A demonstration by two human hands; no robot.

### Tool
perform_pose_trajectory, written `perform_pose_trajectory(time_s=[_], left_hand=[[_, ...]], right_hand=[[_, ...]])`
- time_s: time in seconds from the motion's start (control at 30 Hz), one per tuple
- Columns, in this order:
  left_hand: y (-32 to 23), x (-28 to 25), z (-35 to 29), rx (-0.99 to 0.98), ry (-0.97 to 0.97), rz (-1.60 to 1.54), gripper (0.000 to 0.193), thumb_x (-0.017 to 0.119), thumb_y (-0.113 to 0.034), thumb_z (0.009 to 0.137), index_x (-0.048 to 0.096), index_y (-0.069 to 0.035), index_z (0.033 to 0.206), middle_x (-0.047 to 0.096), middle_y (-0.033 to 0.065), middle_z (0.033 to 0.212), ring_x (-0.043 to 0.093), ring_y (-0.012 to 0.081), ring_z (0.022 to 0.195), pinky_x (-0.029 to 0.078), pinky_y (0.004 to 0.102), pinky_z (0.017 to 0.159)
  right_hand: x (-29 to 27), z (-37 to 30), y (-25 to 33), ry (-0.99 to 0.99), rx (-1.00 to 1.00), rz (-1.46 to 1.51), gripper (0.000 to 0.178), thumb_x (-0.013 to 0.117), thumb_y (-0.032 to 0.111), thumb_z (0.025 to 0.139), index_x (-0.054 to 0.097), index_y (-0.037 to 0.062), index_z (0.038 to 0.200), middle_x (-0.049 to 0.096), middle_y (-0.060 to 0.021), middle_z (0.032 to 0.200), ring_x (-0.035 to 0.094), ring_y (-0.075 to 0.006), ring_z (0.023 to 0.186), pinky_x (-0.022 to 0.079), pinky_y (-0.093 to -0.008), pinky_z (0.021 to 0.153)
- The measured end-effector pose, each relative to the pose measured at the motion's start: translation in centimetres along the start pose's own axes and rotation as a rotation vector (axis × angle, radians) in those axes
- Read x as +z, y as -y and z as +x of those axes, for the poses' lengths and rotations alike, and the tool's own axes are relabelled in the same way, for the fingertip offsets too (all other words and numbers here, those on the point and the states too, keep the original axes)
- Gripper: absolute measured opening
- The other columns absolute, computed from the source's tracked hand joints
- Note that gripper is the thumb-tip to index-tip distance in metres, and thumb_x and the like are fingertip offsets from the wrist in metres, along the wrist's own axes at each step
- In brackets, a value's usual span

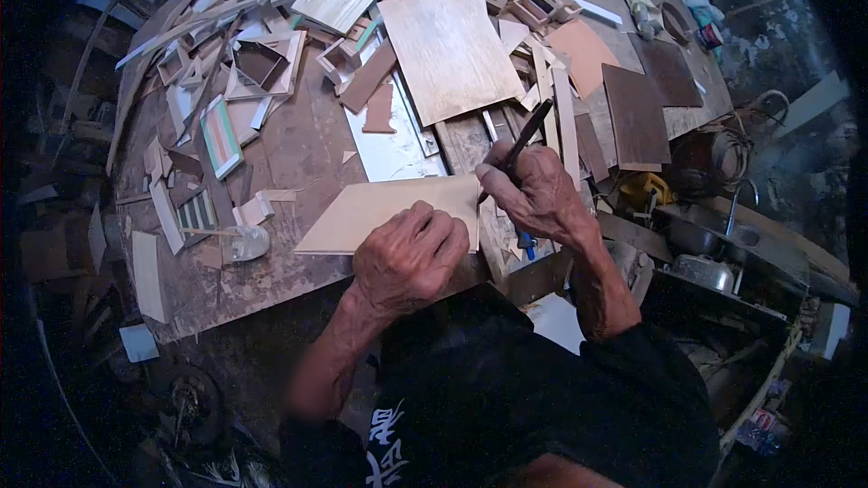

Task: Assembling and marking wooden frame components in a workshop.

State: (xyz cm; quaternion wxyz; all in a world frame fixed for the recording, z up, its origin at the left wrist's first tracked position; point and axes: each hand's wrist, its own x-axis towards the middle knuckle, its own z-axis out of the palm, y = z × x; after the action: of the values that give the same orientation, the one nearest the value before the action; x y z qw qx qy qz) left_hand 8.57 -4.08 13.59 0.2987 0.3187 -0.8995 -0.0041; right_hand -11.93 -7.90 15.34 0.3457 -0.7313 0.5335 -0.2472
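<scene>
A pale, thin wooden board (348, 217) with a slanted left end lies flat near the front edge of the workbench. My left hand (411, 253) rests on its near right part, fingers curled and pressing it down. In my closed right hand (535, 188) is a slim, dark pen-like tool (531, 134), its upper end slanting up to the right. The lower tip is mostly hidden by the fingers, close to the board's right end. Below that hand lies a tool with a blue handle (527, 245), partly hidden.
A large plywood panel (449, 50) lies among scraps at the back centre. Small wooden frames (265, 63) and offcuts pile up on the left, near a clear plastic cup (246, 242). Dark brown boards (635, 117) lie to the right. A metal basin (692, 233) stands beyond the bench.
</scene>
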Motion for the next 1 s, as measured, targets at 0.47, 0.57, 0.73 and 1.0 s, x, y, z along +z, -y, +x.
perform_pose_trajectory(time_s=[0.47,0.57,0.73,1.0], left_hand=[[1.0,0.4,-0.2,-0.051,0.029,0.009,0.016,0.061,-0.012,0.067,0.059,-0.004,0.08,0.048,0.0044,0.07,0.054,0.0192,0.07,0.046,0.0297,0.053],[1.4,0.1,-0.3,-0.061,-0.003,-0.026,0.017,0.064,-0.011,0.065,0.058,-0.004,0.08,0.048,0.004,0.07,0.054,0.0193,0.07,0.045,0.0298,0.052],[2.4,-0.2,-0.5,-0.207,-0.093,-0.142,0.019,0.068,-0.007,0.064,0.058,-0.003,0.08,0.05,0.0073,0.07,0.055,0.0226,0.067,0.044,0.0335,0.052],[5.4,0.3,-3.1,-0.965,-0.359,-0.615,0.015,0.063,-0.014,0.088,0.063,0.002,0.09,0.064,0.0043,0.077,0.054,0.0086,0.07,0.045,0.0275,0.063]], right_hand=[[-1.3,-1.4,4.7,-0.009,-0.046,0.564,0.018,0.056,0.013,0.087,0.055,0.0012,0.073,0.05,-0.0007,0.057,0.046,-0.0078,0.046,0.034,-0.0245,0.042],[-1.5,-1.4,3.3,-0.336,0.053,0.68,0.016,0.054,0.013,0.088,0.058,0.001,0.079,0.051,-0.0004,0.062,0.044,-0.0056,0.049,0.035,-0.0207,0.047],[0.9,-1.1,0.1,-0.523,0.151,0.538,0.019,0.054,0.021,0.094,0.064,0.006,0.1,0.062,-0.0011,0.074,0.052,-0.0059,0.064,0.038,-0.0205,0.05],[5.7,-2.7,-6.7,-0.48,0.269,0.616,0.019,0.054,0.016,0.094,0.061,0.0028,0.106,0.064,-0.0045,0.087,0.047,-0.0026,0.064,0.038,-0.0163,0.055]])
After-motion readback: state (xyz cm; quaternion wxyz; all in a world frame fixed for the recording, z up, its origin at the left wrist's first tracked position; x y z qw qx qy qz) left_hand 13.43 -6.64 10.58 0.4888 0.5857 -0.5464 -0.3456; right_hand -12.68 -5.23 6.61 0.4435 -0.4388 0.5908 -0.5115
